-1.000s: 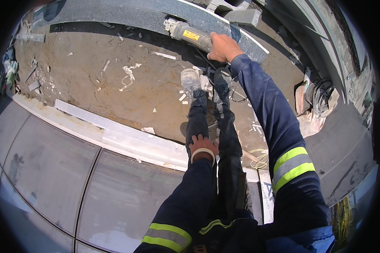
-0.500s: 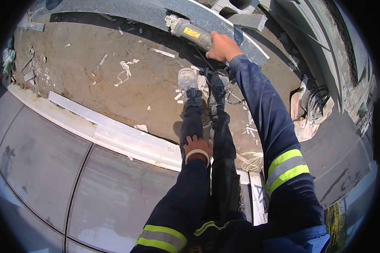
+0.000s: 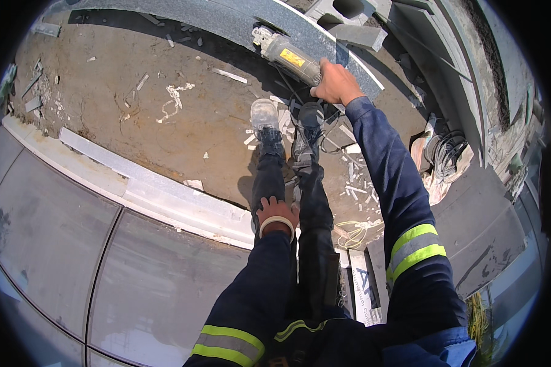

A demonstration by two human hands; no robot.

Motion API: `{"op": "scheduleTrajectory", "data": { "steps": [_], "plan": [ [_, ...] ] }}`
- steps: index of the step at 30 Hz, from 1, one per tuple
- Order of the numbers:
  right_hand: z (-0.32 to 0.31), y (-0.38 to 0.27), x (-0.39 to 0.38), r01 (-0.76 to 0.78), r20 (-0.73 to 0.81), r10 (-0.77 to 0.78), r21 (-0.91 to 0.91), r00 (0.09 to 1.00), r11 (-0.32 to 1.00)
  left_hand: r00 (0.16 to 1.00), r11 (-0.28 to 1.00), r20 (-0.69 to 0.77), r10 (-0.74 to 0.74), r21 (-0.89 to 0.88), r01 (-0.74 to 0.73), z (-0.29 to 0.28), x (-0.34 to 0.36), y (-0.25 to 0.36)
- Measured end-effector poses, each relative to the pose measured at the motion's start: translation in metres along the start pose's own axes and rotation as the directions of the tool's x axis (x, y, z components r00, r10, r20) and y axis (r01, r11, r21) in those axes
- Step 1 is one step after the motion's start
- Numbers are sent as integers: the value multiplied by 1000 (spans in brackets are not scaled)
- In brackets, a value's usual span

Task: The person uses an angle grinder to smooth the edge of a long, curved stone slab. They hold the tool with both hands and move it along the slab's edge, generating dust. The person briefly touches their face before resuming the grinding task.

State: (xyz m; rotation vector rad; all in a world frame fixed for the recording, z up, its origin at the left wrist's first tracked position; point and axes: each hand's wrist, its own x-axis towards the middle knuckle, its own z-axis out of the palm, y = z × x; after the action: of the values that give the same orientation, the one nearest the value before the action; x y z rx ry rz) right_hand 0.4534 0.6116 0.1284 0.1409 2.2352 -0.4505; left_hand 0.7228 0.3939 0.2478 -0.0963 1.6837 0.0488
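Note:
An angle grinder [image 3: 291, 58] with a grey body and a yellow label is gripped at its rear end by my right hand [image 3: 338, 82]. Its disc [image 3: 269, 26] lies against or just over the speckled grey stone slab [image 3: 226, 17]; whether they touch I cannot tell. The slab curves across the far side of the ground. My left hand [image 3: 277, 213], with a pale band round its wrist, rests on my left leg, fingers apart and nothing in them. A dark cord runs from the grinder's rear toward my shoes [image 3: 264, 115].
Stone offcuts [image 3: 229, 76] litter the dirt. A pale stone kerb [image 3: 159, 191] and large grey panels [image 3: 159, 269] lie at the left. To the right are a coiled cable [image 3: 447, 153], leaning slabs [image 3: 453, 67] and a yellow cord [image 3: 356, 233]. A concrete block [image 3: 349, 9] stands beyond the slab.
My right hand and the grinder have moved slightly right and nearer, and more of the disc shows. The rest of the view has shifted a little left. My left hand stays on the leg.

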Motion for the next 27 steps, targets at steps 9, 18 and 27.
{"op": "scheduleTrajectory", "data": {
  "steps": [9,18,27],
  "plan": [
    [-2,-22,26,23,-15,-23,-3,1000,1000,999,1000,-34,7,8,-7,2,-3,3],
    [0,6,-8,-3,4,3,-4,1000,1000,999,1000,-43,8,12,-7,8,-1,5],
    [-2,-15,20,47,-28,-46,27,999,999,997,999,-69,28,37,-26,13,-1,11]
  ]
}}
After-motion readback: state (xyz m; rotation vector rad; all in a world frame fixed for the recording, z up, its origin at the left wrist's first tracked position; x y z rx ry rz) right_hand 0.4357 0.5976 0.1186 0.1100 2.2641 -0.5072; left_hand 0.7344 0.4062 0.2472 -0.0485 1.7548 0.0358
